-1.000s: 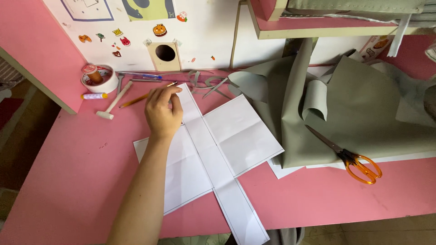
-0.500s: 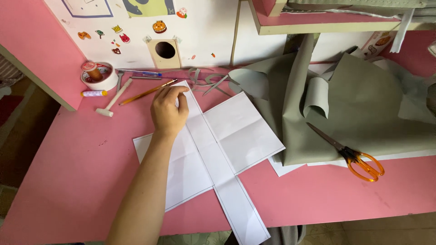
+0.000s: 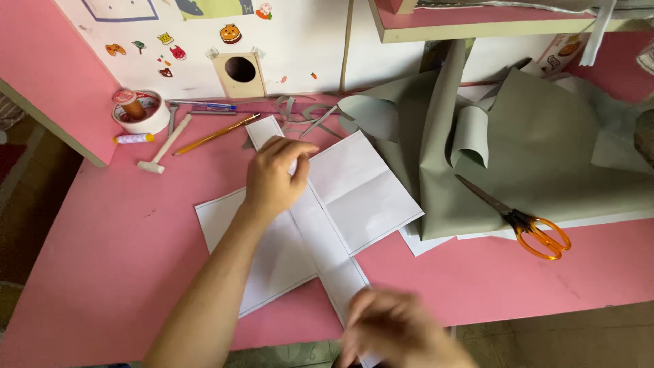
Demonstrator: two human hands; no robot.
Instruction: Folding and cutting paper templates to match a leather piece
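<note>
Left hand (image 3: 274,178) lies palm-down, fingers spread flat, on the white paper pattern (image 3: 361,197); it presses rather than grasps, covering the point where the long strip crosses the wider panels. Right hand (image 3: 398,330) appears blurred at the bottom edge, over the near end of the same strip; whether it pinches the paper or only touches it cannot be told.

Pink table (image 3: 102,272) bears everything. Grey sheet (image 3: 545,143), the largest item, lies crumpled and folded on the right, its left edge overlapping the pattern's right panel. The pattern spreads in a cross shape at centre, one panel to the left of the strip under the left forearm, one to the right, and the strip's far end reaching past the left fingertips toward the wall.

Orange-handled scissors (image 3: 524,221) rest on the grey sheet, blades pointing up-left, well apart from both hands. White tape roll (image 3: 141,112) stands at the far left by the wall, with a small white hammer (image 3: 163,146) just beside it. Orange pencil (image 3: 214,134) lies diagonally near the strip's far end, and a blue pen (image 3: 204,105) lies beyond it, against the white wall (image 3: 300,41) with its stickers.
</note>
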